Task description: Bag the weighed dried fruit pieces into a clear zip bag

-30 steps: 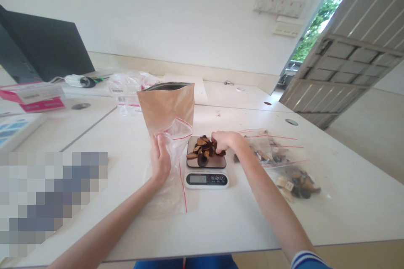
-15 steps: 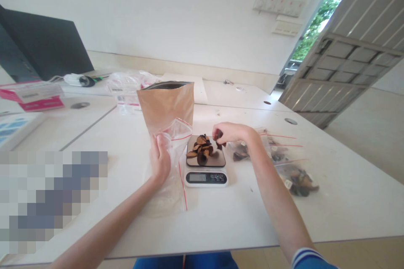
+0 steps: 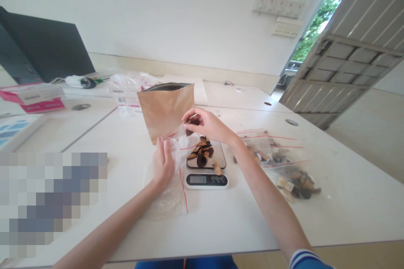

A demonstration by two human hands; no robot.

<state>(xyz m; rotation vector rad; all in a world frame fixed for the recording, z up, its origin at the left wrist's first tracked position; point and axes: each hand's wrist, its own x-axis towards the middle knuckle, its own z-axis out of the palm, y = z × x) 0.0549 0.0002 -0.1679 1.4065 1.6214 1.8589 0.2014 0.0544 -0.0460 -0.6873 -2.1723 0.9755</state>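
My left hand (image 3: 164,162) is closed on a clear zip bag (image 3: 185,142) with a red seal line, held beside the scale. In my right hand (image 3: 206,124) are dark brown dried slices (image 3: 193,122), pinched at the mouth of that bag. A white digital scale (image 3: 206,180) bears a heap of brown dried slices (image 3: 201,152) on its plate, and one pale slice (image 3: 217,168) lies at its front edge. Behind my left hand stands an open brown paper pouch (image 3: 167,107). More clear zip bags lie under my left wrist.
To the right lie several filled zip bags (image 3: 298,183) of dried pieces. Pink and white boxes (image 3: 42,98), a white device (image 3: 75,82) and a black monitor (image 3: 47,48) are at the back left. Plastic-wrapped packs (image 3: 129,92) sit behind the pouch.
My right hand has moved left from the scale's right side to the zip bag's mouth, carrying slices. A pale slice now lies at the plate's front edge. My left hand has shifted slightly right.
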